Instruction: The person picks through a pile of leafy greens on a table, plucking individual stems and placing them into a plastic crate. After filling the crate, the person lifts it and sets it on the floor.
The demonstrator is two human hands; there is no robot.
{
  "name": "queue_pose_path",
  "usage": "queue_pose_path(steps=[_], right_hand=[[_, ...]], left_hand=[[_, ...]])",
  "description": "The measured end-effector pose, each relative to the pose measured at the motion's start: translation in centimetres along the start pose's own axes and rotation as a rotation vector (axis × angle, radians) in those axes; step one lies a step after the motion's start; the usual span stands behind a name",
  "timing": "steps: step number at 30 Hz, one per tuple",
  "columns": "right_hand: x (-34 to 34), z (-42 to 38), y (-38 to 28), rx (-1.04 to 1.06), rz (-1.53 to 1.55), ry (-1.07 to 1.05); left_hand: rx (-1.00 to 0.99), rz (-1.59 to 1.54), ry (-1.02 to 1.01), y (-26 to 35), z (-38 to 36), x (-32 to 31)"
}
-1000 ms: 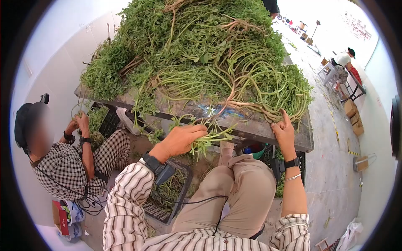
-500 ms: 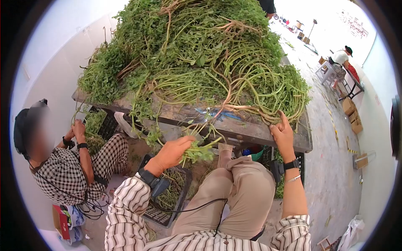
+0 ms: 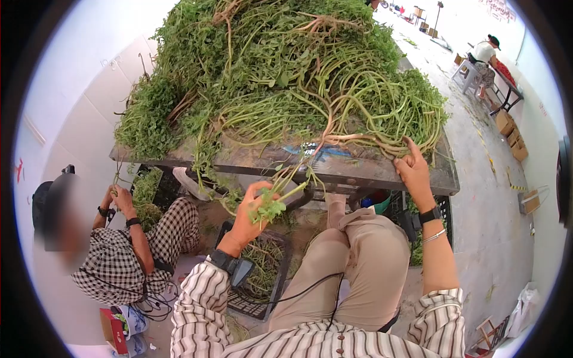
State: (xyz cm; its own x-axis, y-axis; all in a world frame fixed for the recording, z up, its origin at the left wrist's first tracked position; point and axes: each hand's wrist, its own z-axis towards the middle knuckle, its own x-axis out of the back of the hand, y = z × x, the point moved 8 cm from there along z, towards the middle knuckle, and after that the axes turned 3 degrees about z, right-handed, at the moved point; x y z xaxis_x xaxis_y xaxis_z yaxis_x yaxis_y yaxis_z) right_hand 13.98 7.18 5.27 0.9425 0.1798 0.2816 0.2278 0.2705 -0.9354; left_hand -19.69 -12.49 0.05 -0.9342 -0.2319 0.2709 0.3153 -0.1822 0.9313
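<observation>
A big heap of leafy green plants [image 3: 280, 65] with long stems and pale roots covers the worn table [image 3: 250, 158]. My left hand [image 3: 245, 218] is below the table's front edge, with its fingers curled round a small bunch of leafy stems [image 3: 271, 206]. A thick pinkish stem [image 3: 328, 128] runs over the edge just above that hand. At the heap's right front corner is my right hand [image 3: 415, 174]. Its thumb and index finger are on either side of a long bent stem [image 3: 382, 143], and the other fingers are curled in.
Under the table stands a black crate [image 3: 277, 292] holding cut stems, close to my knees. To the left sits a person in a checked shirt [image 3: 113, 262], hands at some greens. Cardboard boxes [image 3: 512, 137] and another person at a table [image 3: 483, 53] are on the far right.
My left hand has turned palm inward, bringing the leaves up in front of its fingers. The view has shifted slightly, and my right hand stays at the heap's right corner.
</observation>
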Motion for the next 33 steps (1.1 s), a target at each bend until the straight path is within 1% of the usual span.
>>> queue_pose_path(steps=[1,3,4,5,7,8,9,11,15,19,21,23,25,26,27,29,30,31,33], right_hand=[[-0.1,0.0,0.1,-0.009,0.006,-0.003],[0.0,0.1,0.0,0.020,0.008,0.003],[0.0,0.1,0.1,0.026,0.008,0.008],[0.0,0.0,0.1,0.021,0.009,0.009],[0.0,0.0,-0.1,0.018,0.007,0.012],[0.0,0.0,0.0,0.023,0.016,0.014],[0.0,0.0,0.0,0.023,0.015,0.014],[0.0,0.0,0.2,0.009,0.028,0.014],[0.0,-0.1,-0.1,0.012,0.026,0.024],[0.1,0.0,0.2,0.007,0.022,0.030],[0.0,0.1,0.4,0.003,0.046,0.011],[0.0,-0.1,0.0,-0.001,0.048,0.005],[-0.1,-0.1,-0.1,-0.004,0.043,0.010],[-0.1,0.0,-0.1,-0.009,0.046,0.007],[-0.1,0.0,0.0,-0.002,0.046,0.005],[-0.1,0.0,0.1,0.007,0.027,0.012],[-0.1,-0.2,-0.6,-0.006,-0.001,0.026],[-0.1,-0.1,-0.7,0.001,-0.001,0.028],[-0.2,-0.2,-0.2,-0.016,0.027,0.019]], left_hand=[[0.010,0.006,-0.002,-0.8,-0.2,0.2],[-0.267,0.366,-0.026,1.0,-0.2,0.0],[-0.343,0.467,0.017,2.2,-0.3,-0.1],[-0.340,0.467,0.013,2.8,-0.3,-0.3],[-0.266,0.402,0.063,3.4,-0.1,0.0],[-0.211,0.325,0.028,3.4,0.1,-0.1],[-0.211,0.324,0.028,3.4,0.1,-0.1],[-0.248,0.392,0.096,3.7,0.1,0.2],[-0.292,0.397,0.080,2.3,0.0,0.6],[-0.268,0.385,0.133,3.2,-0.3,1.2],[-0.165,0.315,0.157,2.9,-0.7,1.8],[-0.212,0.348,0.165,2.7,-1.4,2.2],[-0.085,0.306,0.193,2.5,-2.1,2.7],[-0.080,0.103,0.203,1.7,-2.3,2.6],[-0.085,0.103,0.209,2.1,-2.5,2.7],[-0.125,0.403,0.163,3.5,-2.7,2.5],[-0.233,0.438,0.193,4.3,-2.8,2.6],[-0.239,0.438,0.197,4.3,-2.9,2.6],[-0.237,0.277,0.222,4.6,-3.3,3.1]])
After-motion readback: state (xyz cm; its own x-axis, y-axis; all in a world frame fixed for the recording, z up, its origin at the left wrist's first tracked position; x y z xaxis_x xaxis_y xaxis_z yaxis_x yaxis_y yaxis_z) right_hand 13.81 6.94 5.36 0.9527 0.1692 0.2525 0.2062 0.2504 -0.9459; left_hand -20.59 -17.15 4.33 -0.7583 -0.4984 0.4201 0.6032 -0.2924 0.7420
